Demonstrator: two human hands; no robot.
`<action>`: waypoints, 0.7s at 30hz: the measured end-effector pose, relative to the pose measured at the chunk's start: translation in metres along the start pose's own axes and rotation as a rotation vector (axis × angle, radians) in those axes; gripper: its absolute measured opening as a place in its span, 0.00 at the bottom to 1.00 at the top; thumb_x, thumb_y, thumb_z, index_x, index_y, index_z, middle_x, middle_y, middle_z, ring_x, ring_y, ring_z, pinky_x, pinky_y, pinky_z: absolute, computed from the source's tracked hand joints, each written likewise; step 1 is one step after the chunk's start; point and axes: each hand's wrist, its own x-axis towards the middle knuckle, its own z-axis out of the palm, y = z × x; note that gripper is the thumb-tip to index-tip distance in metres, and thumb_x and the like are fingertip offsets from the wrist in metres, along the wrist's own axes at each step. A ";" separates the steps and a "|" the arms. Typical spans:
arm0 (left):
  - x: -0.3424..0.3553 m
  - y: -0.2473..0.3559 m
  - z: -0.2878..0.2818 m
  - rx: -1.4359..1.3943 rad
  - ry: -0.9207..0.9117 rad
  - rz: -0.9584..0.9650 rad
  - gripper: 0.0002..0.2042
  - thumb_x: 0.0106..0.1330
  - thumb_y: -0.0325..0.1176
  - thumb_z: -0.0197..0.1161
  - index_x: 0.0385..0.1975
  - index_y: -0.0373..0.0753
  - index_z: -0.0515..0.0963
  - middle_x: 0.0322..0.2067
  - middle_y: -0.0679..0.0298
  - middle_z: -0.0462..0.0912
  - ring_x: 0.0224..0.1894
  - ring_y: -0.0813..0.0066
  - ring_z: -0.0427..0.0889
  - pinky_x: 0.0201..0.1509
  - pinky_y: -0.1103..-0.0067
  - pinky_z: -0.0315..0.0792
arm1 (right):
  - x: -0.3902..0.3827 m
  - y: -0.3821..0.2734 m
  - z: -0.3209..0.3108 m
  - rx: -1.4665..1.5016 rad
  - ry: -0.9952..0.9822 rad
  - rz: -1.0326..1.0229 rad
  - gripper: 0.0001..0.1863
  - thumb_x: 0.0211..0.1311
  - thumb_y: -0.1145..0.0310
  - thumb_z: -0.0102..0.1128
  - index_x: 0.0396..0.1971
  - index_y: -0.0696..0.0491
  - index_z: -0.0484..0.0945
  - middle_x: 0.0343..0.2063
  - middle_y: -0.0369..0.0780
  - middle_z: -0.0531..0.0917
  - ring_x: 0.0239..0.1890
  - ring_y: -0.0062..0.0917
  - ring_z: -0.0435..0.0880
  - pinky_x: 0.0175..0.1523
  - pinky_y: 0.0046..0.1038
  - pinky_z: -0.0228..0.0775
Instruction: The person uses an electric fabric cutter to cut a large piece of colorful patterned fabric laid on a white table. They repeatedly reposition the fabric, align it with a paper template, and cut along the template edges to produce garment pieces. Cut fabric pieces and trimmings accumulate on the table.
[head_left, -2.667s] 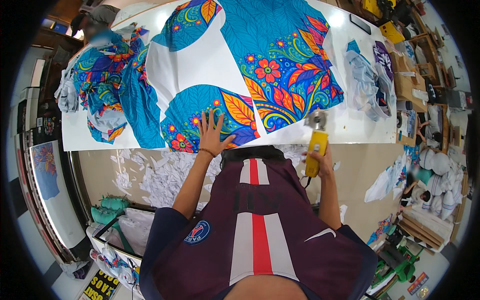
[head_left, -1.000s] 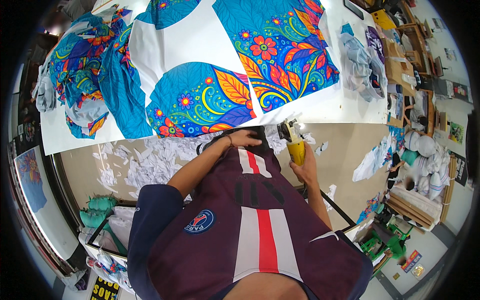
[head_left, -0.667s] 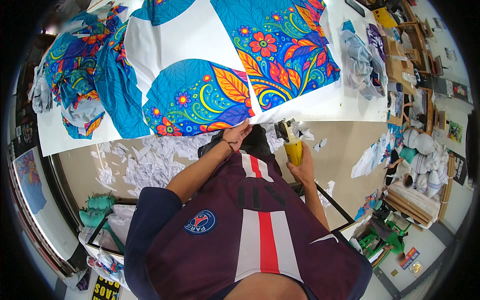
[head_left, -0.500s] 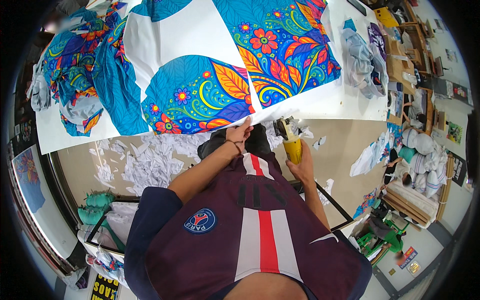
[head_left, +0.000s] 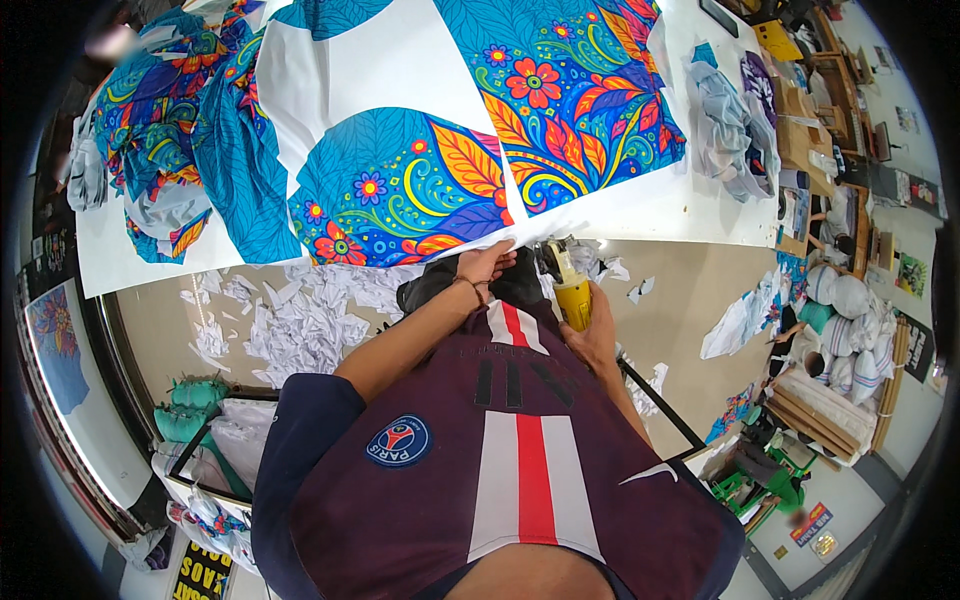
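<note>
Seen from a head camera looking straight down, a person in a maroon shirt with a red and white stripe stands at the near edge of a large white cutting table (head_left: pixel 690 215). Spread across the table is a big sheet of printed fabric (head_left: pixel 420 190), white with teal panels covered in bright orange, red and blue flowers and leaves; its near edge runs left to right just in front of the person's body. The left hand (head_left: pixel 487 264) reaches forward and pinches that near edge between fingertips and thumb, fingers closed on the cloth. The right hand (head_left: pixel 598 335) sits slightly nearer the body and to the right, fingers wrapped tightly around the yellow handle of a handheld fabric cutter (head_left: pixel 570 295). The cutter's long axis points up and away from the person toward the table edge, and its metal head lies just beside the held fabric edge, immediately right of the left hand. So the fabric lies straight ahead of both hands, with the left hand already on it and the cutter close alongside. On the far left of the table lies a crumpled heap of cut printed pieces (head_left: pixel 160 160); to the right rests a grey bundle of cloth (head_left: pixel 730 125). White paper scraps (head_left: pixel 300 320) litter the floor below.
</note>
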 end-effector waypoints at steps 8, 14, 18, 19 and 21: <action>0.001 0.002 -0.002 0.082 -0.008 -0.021 0.20 0.59 0.49 0.78 0.44 0.44 0.85 0.40 0.66 0.90 0.39 0.75 0.86 0.43 0.76 0.68 | 0.001 -0.009 0.000 0.035 -0.006 0.039 0.48 0.48 0.67 0.75 0.71 0.58 0.62 0.61 0.55 0.76 0.65 0.49 0.76 0.70 0.42 0.68; 0.021 -0.003 -0.011 0.385 -0.014 0.025 0.26 0.63 0.54 0.73 0.50 0.38 0.85 0.42 0.63 0.91 0.40 0.73 0.86 0.46 0.72 0.74 | 0.006 -0.017 0.003 -0.062 0.001 0.033 0.47 0.51 0.65 0.74 0.72 0.54 0.60 0.62 0.55 0.75 0.63 0.53 0.76 0.63 0.46 0.72; 0.025 -0.002 -0.017 0.392 -0.051 0.005 0.23 0.66 0.53 0.71 0.48 0.38 0.85 0.41 0.64 0.91 0.36 0.74 0.87 0.40 0.73 0.74 | 0.013 -0.025 0.002 -0.072 -0.007 0.063 0.46 0.53 0.62 0.73 0.71 0.53 0.61 0.57 0.56 0.80 0.57 0.56 0.81 0.58 0.49 0.75; 0.027 0.000 -0.018 0.391 -0.057 -0.021 0.20 0.67 0.52 0.70 0.44 0.40 0.86 0.39 0.66 0.91 0.33 0.76 0.86 0.35 0.75 0.71 | 0.014 -0.028 0.000 -0.072 -0.022 0.088 0.45 0.54 0.61 0.73 0.71 0.52 0.61 0.56 0.56 0.81 0.55 0.56 0.82 0.57 0.50 0.76; 0.021 0.004 -0.020 0.503 -0.089 0.018 0.17 0.68 0.49 0.70 0.41 0.40 0.86 0.36 0.66 0.90 0.30 0.76 0.86 0.31 0.75 0.72 | 0.018 -0.025 0.002 -0.073 -0.014 0.056 0.44 0.55 0.58 0.72 0.71 0.52 0.61 0.53 0.57 0.83 0.53 0.58 0.83 0.55 0.51 0.76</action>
